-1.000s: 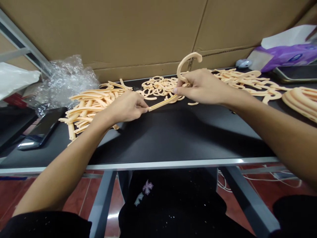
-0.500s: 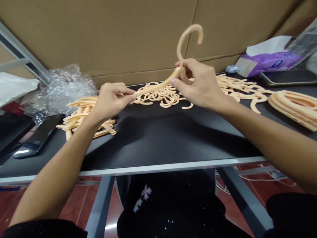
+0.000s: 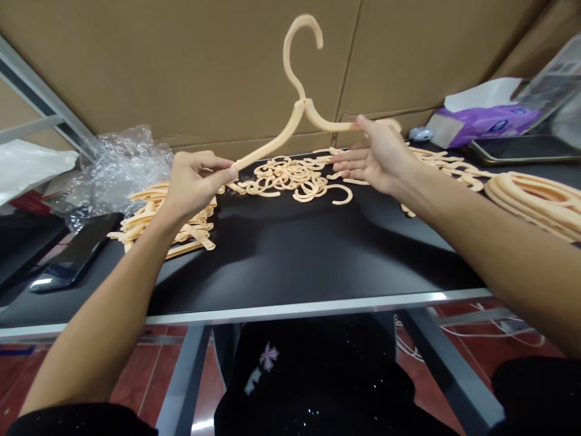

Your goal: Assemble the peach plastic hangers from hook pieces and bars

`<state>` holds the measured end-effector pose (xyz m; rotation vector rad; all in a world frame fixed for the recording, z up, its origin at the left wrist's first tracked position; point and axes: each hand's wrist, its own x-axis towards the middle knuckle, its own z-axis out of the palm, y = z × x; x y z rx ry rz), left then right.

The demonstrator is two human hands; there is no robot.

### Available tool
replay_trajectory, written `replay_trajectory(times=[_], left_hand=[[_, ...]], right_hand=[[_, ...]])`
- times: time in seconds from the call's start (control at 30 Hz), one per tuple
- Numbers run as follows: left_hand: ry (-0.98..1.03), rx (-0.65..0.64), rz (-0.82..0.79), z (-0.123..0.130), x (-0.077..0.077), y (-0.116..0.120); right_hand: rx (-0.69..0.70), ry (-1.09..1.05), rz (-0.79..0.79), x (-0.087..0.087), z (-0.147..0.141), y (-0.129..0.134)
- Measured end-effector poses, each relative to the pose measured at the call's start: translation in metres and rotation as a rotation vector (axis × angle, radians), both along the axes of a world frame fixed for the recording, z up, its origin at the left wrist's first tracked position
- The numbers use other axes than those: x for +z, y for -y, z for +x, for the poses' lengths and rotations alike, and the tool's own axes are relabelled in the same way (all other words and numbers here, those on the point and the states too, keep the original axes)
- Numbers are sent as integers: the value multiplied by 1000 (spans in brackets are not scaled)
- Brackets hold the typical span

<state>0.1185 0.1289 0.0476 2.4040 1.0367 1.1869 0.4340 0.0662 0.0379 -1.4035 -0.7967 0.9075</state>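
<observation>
And here's the moment: a peach plastic coat hanger (image 3: 302,103) is up off the table, held out above the black tabletop (image 3: 290,260), its hook high against the cardboard wall (image 3: 181,66). Compared with half a second ago, the two arms are no longer folded together; they're spread wide in a Y from the neck. The left hand (image 3: 195,184) has the tip of one arm firmly pinched between thumb and fingers. The right hand (image 3: 379,160) is looser, its fingers spread and pointing left, with the thumb pressed on the other arm; the far end of that arm disappears behind the hand, so whether it's truly gripped, I can't tell. Below the hanger sits a tangle of curled hook pieces (image 3: 285,178), with a pile of straight strips (image 3: 167,218) partly blocked by the left wrist. Off to the right, a stack of peach rings (image 3: 535,209) runs out of frame. Bubble wrap (image 3: 122,166) crumples at the back left beside a dark tablet (image 3: 77,251), while a purple packet (image 3: 481,124) sits back right, partly covered by white paper.
</observation>
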Motion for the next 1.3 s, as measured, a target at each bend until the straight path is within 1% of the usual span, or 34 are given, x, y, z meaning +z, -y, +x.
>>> replay_trajectory(times=[0.07,0.1,0.2,0.27,0.4,0.5,0.57,0.7,0.73,0.8,0.9,1.0,1.13,1.3], left_hand=[[-15,-25,-26,2,1,3],[-26,-27,-36,3,1,3],[-62,-13,-51,3,0,4],[-76,-5,-53,3,0,3],[-99,3,-60,3,0,4],[-111,9,-63,4,0,6],[-119,16,-59,4,0,6],[-105,15,-70,3,-1,3],[-96,14,-76,2,-1,2],[-88,24,-89,1,-2,1],[-98,65,-99,0,-4,-1],[-130,84,-61,-1,-7,-1],[-240,65,14,-3,-8,-2],[-370,8,173,-6,-9,-8]], right_hand=[[-41,-124,43,4,7,-2],[-74,-153,62,6,10,-2],[-142,-143,82,7,14,-2],[-109,-77,94,3,15,-5],[48,112,115,-9,18,-14],[57,191,88,-11,15,-14],[65,328,103,-10,10,-9],[124,890,172,-9,0,5],[127,996,172,-9,-1,8],[127,1117,157,-9,-1,11],[103,1151,123,-9,-1,12],[84,1140,104,-8,0,11],[68,1125,122,-4,1,10],[58,1116,119,-3,5,10]])
